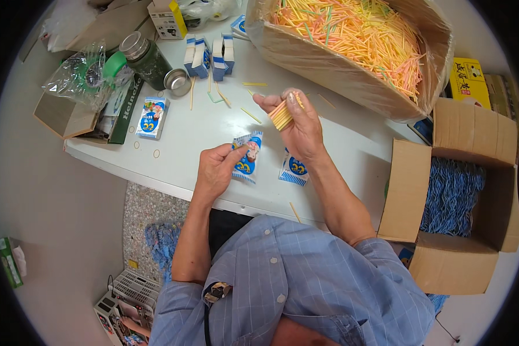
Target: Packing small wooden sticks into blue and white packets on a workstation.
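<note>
My left hand [215, 171] pinches a small blue-and-white printed packet [246, 164] by its left side, above the table. In my right hand [303, 126], raised to the right and slightly farther away, the fingers close round a bundle of thin yellow and pink sticks [281, 116]. Partly hidden by my right wrist, a second blue-and-white packet [294, 171] lies on the white table [213, 138]. Beyond my right hand stands a large carton [334, 69] lined with clear plastic, heaped with loose yellow, orange and green sticks [352, 40].
At the far left are a dark bottle [150, 63], its metal cup [177, 82] and another filled packet [152, 117]. Stacks of blue-and-white wrappers [198, 56] stand near stray sticks and rubber bands. An open cardboard box [406, 193] holding blue twisted strands [451, 196] is at the right.
</note>
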Action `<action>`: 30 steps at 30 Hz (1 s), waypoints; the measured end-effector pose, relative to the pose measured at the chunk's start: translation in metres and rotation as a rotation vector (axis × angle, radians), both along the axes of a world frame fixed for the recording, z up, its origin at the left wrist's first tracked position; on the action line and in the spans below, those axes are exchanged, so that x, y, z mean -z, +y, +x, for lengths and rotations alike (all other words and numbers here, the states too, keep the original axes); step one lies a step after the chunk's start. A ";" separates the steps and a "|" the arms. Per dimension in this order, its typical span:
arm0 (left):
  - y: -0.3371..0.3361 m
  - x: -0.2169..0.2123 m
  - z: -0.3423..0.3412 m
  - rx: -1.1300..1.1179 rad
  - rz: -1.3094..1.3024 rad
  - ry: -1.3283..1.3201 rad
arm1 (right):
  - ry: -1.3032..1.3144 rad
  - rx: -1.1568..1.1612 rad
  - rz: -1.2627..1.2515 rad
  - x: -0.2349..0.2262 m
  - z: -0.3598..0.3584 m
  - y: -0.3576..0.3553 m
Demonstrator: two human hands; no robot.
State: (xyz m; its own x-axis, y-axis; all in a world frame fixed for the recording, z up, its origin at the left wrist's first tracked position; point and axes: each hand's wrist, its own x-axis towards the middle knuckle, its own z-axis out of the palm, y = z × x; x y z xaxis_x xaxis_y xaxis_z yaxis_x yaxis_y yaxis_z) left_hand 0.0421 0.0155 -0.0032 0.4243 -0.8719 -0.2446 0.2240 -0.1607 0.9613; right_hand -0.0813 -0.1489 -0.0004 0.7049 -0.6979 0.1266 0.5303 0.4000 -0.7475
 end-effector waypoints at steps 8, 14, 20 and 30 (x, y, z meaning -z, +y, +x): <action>0.002 -0.005 -0.006 0.223 -0.021 0.130 | -0.061 -0.059 -0.081 -0.033 0.004 0.020; 0.003 -0.004 -0.008 0.231 -0.051 0.166 | -0.001 -0.108 -0.120 -0.022 0.001 0.029; 0.002 -0.003 -0.011 0.209 -0.063 0.158 | 0.106 -0.148 -0.096 -0.013 -0.010 0.033; 0.001 0.008 -0.023 0.024 -0.045 0.133 | 0.315 -0.165 -0.057 0.005 -0.015 0.034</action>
